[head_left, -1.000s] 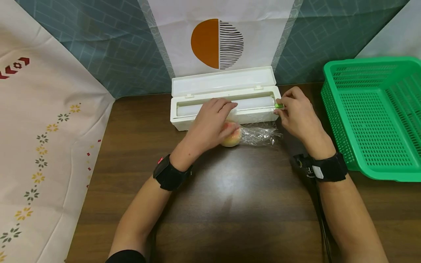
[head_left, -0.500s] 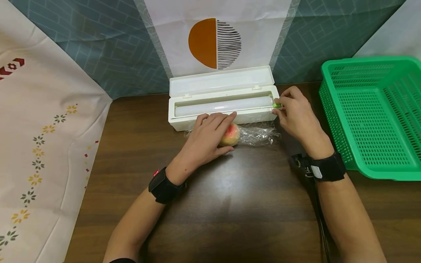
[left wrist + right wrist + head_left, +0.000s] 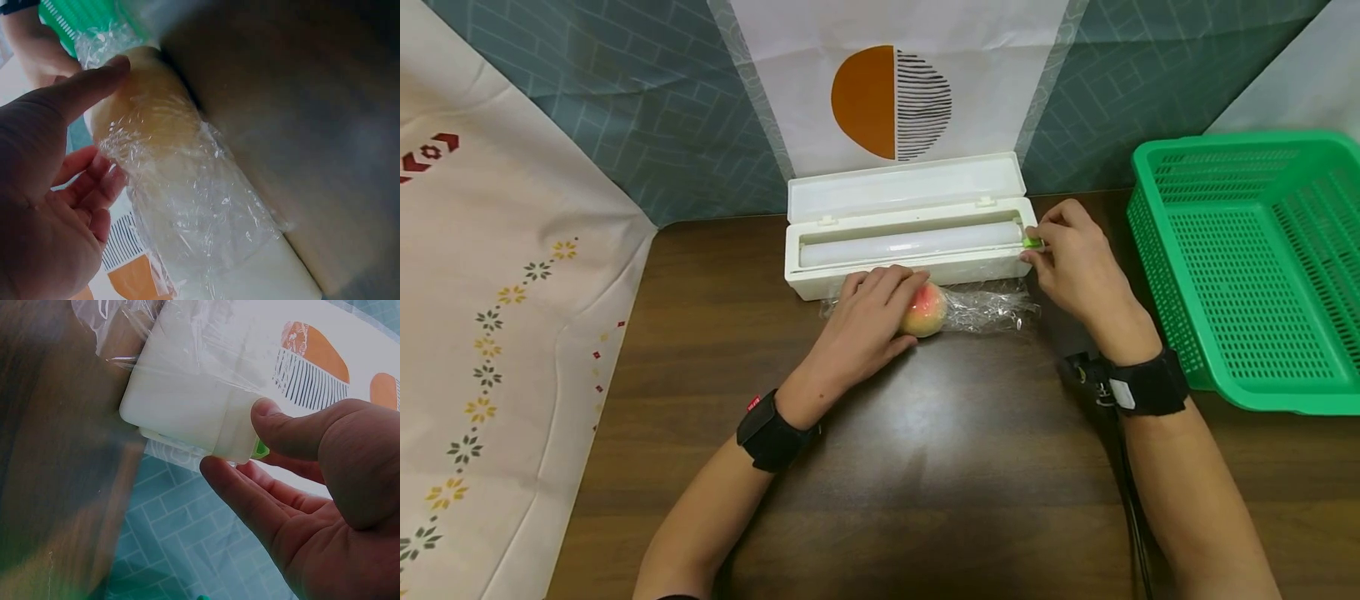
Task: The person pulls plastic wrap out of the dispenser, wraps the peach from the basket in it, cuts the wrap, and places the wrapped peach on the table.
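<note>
A long white cling film dispenser (image 3: 910,271) stands with its lid up, a white film roll (image 3: 917,242) inside. In front lies a peach (image 3: 927,310) in clear cling film (image 3: 194,194), its loose end spread to the right. My left hand (image 3: 868,321) is at the peach's left side, thumb below and fingers above it in the head view; in the left wrist view the thumb overlaps the peach and the fingers curve loosely beside the film. My right hand (image 3: 1078,254) pinches the green slide cutter (image 3: 261,448) at the dispenser's right end, mostly hidden by the fingers.
A green plastic basket (image 3: 1213,333) stands right of my right hand. Behind the dispenser hangs a patterned cloth (image 3: 692,125). A pale flowered cloth (image 3: 542,350) edges the brown table (image 3: 955,500) on the left. A black cable (image 3: 1131,508) runs along my right forearm.
My left hand has come down from the dispenser's front edge and shifted left, uncovering the roll and more of the peach. The right hand stays on the slide cutter.
</note>
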A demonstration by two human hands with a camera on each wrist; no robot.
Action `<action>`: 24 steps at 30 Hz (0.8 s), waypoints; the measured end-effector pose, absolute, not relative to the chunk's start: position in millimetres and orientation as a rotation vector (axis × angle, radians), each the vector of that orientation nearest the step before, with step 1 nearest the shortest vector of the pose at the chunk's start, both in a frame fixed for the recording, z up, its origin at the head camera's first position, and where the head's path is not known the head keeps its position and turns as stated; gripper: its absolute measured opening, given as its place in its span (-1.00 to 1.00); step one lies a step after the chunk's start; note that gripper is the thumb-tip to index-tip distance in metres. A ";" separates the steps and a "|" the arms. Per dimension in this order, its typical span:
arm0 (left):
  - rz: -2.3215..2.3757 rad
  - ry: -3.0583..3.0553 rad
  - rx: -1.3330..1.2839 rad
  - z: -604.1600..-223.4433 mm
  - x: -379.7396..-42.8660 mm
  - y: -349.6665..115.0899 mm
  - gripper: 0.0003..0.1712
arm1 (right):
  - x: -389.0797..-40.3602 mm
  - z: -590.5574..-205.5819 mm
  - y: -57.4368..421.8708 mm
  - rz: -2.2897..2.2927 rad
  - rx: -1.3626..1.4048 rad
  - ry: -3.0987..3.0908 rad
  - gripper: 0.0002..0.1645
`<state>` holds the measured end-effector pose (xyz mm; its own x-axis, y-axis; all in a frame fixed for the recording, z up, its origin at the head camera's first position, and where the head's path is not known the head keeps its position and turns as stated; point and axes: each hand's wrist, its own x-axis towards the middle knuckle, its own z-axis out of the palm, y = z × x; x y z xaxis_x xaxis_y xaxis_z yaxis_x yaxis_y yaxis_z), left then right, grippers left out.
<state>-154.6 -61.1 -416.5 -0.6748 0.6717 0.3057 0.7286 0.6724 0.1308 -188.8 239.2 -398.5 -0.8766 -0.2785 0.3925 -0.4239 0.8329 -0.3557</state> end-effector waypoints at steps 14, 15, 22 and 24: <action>-0.296 -2.675 -1.088 -419.8 -152.3 -59.2 -0.12 | -185.0 -392.5 237.5 0.596 0.539 -2.725 -0.63; -0.293 -2.672 -1.090 -419.7 -152.7 -59.1 -0.13 | -184.4 -391.2 237.9 0.592 0.543 -2.732 -0.63; -0.257 -2.654 -1.113 -419.5 -155.0 -60.2 -0.16 | -170.4 -371.7 226.1 0.584 0.698 -2.552 -0.48; -0.251 -2.641 -1.125 -417.5 -154.3 -60.9 -0.16 | -165.6 -366.3 215.1 0.605 0.816 -2.481 -0.39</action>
<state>-154.3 -60.9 -417.5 -0.6665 0.6814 0.3024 0.7262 0.6851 0.0568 -165.6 215.1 -366.3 -0.7202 -0.4337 0.5415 -0.6343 0.7278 -0.2608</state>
